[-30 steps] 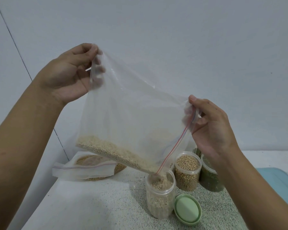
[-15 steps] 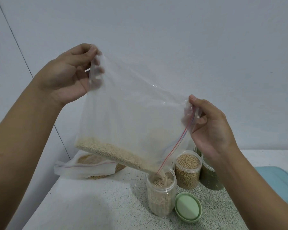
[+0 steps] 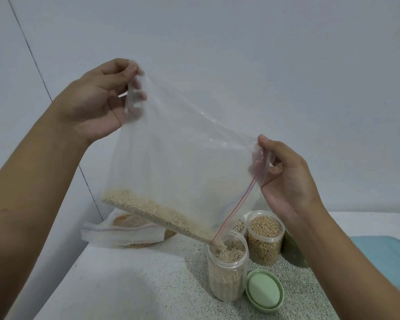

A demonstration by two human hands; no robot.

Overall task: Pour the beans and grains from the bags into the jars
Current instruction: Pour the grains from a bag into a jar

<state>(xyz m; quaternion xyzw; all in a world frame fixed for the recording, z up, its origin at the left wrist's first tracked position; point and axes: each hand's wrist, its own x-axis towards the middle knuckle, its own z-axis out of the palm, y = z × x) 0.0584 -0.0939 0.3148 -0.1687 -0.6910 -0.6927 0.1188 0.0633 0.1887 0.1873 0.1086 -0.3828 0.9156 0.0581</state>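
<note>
A clear zip bag (image 3: pixel 183 162) with a red seal line hangs tilted above the counter. My left hand (image 3: pixel 97 100) pinches its upper corner and my right hand (image 3: pixel 284 179) pinches the seal end. Pale grains (image 3: pixel 153 213) lie along the bag's low edge and stream from its bottom corner into an open clear jar (image 3: pixel 226 273), which is nearly full. Behind that jar stands a jar of round tan beans (image 3: pixel 264 239), and a dark green-filled jar (image 3: pixel 293 252) shows partly beside my right forearm.
A green lid (image 3: pixel 264 289) lies flat on the speckled counter (image 3: pixel 148 285) right of the filling jar. Another zip bag (image 3: pixel 123 234) with brownish grains lies at the back left by the wall. A light blue surface (image 3: pixel 383 257) sits at the right.
Grains keep sliding down the bag into the jar; the pile in the bag has shrunk slightly and the jar's level has risen. Both hands hold nearly the same pose.
</note>
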